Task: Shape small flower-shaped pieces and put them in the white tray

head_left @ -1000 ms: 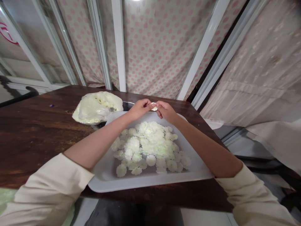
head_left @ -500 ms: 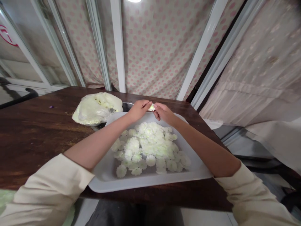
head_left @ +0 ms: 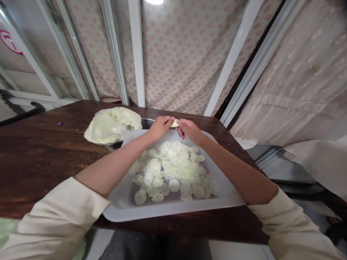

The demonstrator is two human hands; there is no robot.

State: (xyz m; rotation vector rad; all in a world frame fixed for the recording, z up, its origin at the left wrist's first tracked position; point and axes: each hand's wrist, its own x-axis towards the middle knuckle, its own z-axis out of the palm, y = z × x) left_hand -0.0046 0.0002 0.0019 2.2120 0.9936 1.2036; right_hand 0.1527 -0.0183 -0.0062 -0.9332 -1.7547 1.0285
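Both of my hands meet over the far edge of a pale grey tray [head_left: 121, 209]. My left hand [head_left: 160, 127] and my right hand [head_left: 189, 130] each pinch the same small white flower [head_left: 175, 123] between their fingertips. Below them the tray holds a heap of several white, faintly green flower heads [head_left: 173, 168], loosely spread toward the near side. Cream sleeves cover both of my forearms near the bottom corners.
The tray lies on a dark wooden table [head_left: 40, 155]. A clear plastic bag of pale flowers [head_left: 112, 124] sits behind the tray on the left, over a dark metal bowl [head_left: 146, 122]. Dotted curtains and white window frames stand behind; the table ends at the right.
My hands have stayed together at the tray's far edge, turning the small flower slightly between the fingertips. Nothing else has moved.
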